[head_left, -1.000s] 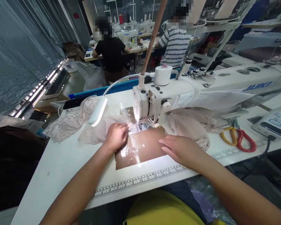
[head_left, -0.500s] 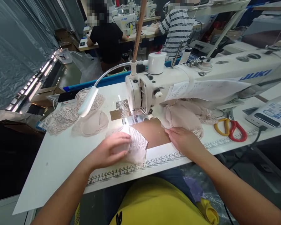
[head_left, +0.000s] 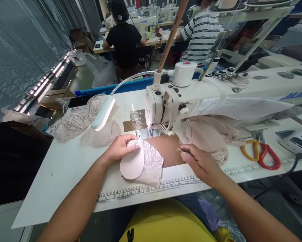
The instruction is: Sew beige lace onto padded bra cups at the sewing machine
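Note:
My left hand [head_left: 120, 147] pinches the upper edge of a pale pink, smooth, rounded bra cup [head_left: 133, 165], thumb on top. White patterned lace [head_left: 153, 158] lies against the cup and spreads to its right. My right hand [head_left: 200, 162] is closed on a small, slim, dark tool [head_left: 185, 150]; its exact kind is hidden by the fingers. Between the hands a brown sheet [head_left: 169, 151] covers part of the tabletop, in front of the needle area of a white sewing machine [head_left: 154, 106].
Beige lace pieces [head_left: 72, 125] lie at the left, under a lamp head [head_left: 103, 113]. More beige fabric [head_left: 203, 132] is right of the needle. Scissors with red and yellow handles [head_left: 269, 158] lie farther right. A ruler strip [head_left: 141, 190] runs along the front edge. Two people sit beyond.
My left hand has shifted from lying over the cup to gripping its upper edge, so the smooth cup shows. My right hand has lifted from the brown sheet's edge, and a dark tool now shows in it.

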The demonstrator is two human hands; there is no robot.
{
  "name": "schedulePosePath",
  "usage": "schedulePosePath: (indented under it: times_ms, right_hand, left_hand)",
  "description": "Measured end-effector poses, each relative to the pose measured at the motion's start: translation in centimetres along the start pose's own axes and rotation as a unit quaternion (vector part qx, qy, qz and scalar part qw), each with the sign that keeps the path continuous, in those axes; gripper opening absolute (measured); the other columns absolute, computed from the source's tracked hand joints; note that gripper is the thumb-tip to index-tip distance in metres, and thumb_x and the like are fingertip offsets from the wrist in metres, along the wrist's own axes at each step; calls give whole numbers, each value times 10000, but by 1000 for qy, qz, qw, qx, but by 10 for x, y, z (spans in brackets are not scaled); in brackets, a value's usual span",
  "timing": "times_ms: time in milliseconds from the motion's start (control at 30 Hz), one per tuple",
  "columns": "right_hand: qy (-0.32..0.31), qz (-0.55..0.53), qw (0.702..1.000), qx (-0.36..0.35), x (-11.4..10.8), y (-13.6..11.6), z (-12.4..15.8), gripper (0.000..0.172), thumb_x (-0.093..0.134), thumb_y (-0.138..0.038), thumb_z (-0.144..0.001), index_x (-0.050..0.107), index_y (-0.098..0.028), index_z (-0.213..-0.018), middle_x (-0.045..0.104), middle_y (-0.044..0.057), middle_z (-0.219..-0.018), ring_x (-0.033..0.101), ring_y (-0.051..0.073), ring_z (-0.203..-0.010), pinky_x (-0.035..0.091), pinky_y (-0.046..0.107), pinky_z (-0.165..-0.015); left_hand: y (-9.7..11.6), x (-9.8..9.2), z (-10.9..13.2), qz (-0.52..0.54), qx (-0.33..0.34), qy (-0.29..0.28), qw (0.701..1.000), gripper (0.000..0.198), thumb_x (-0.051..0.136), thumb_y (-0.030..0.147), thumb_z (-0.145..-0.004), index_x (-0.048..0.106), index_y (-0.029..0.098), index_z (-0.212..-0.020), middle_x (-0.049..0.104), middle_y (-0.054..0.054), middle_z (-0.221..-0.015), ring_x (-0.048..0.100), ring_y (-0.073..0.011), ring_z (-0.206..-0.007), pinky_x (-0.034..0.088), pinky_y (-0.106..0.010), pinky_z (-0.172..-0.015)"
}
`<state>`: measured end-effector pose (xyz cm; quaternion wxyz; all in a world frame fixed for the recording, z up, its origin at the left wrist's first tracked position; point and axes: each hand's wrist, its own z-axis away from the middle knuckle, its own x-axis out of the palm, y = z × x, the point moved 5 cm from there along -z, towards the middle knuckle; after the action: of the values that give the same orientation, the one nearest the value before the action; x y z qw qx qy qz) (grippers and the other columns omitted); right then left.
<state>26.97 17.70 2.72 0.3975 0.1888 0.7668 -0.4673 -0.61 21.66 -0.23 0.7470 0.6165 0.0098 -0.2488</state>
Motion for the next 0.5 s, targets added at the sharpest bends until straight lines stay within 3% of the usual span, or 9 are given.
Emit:
schedulePosePath:
  times_ms: [133, 300, 400, 500]
  right_hand:
    - [-123, -75, 989, -27, 28, -23, -33, 375, 338, -373, -989, 559, -213, -1246, 658, 70, -1207, 620, 224, -1088, 505, 337, -863]
    - [-139, -135, 979, -67, 47, -40, -69, 368, 419, -339, -961, 604, -194, -1243, 643, 76, -1243, 570, 226, -1167, 430, 386, -995]
    - [-151, -185, 968, -78, 51, -45, -80, 321, 520, -268, -906, 633, -195, -1197, 664, 62, -1203, 599, 202, -1108, 443, 351, -966]
    - [-172, -215, 960, -53, 53, -48, -82, 275, 572, -243, -866, 655, -186, -1122, 708, 41, -1026, 638, 176, -919, 487, 301, -808]
  left_hand:
    - [-2, 7, 6, 91, -11, -19, 996, 285, 708, 399, -767, 670, 141, -882, 673, -42, -844, 608, -150, -716, 454, -225, -604]
    - [-2, 13, 11, 147, -10, -43, 988, 286, 703, 400, -786, 718, 146, -919, 710, -58, -889, 630, -166, -781, 472, -247, -687]
    - [2, 16, 13, 157, 18, -69, 985, 267, 689, 377, -807, 739, 161, -956, 722, -75, -981, 638, -200, -909, 474, -278, -794]
    - [6, 20, 14, 162, 37, -94, 982, 267, 682, 356, -815, 745, 159, -984, 721, -86, -1003, 620, -232, -1003, 457, -310, -868]
